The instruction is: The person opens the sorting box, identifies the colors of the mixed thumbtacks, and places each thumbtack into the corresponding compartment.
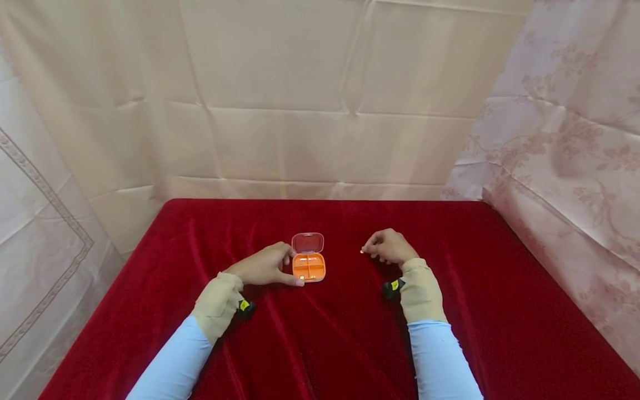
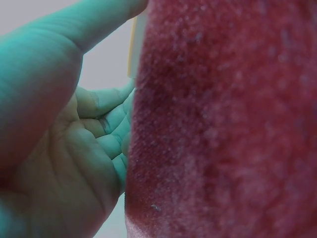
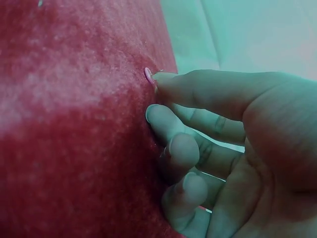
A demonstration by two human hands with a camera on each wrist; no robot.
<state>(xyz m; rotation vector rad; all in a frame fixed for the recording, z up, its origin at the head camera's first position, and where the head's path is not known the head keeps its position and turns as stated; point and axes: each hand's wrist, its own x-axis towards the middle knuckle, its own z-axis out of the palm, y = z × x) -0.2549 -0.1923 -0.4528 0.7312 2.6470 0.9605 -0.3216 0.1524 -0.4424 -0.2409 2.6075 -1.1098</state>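
Observation:
An orange pill box with four-part dividers lies on the red cloth, its clear lid raised at the far side. Small shiny yellowish pieces sit in its near compartments. My left hand holds the box from the left, thumb along the near edge and fingers by the hinge; the left wrist view shows only a sliver of the box. To the right, my right hand pinches a tiny pinkish piece with a thin gold-coloured bit, close over the cloth. Its other fingers are curled.
Red velvety cloth covers the table and has some creases. A beige curtain hangs behind the far edge, with a floral curtain on the right and a pale one on the left.

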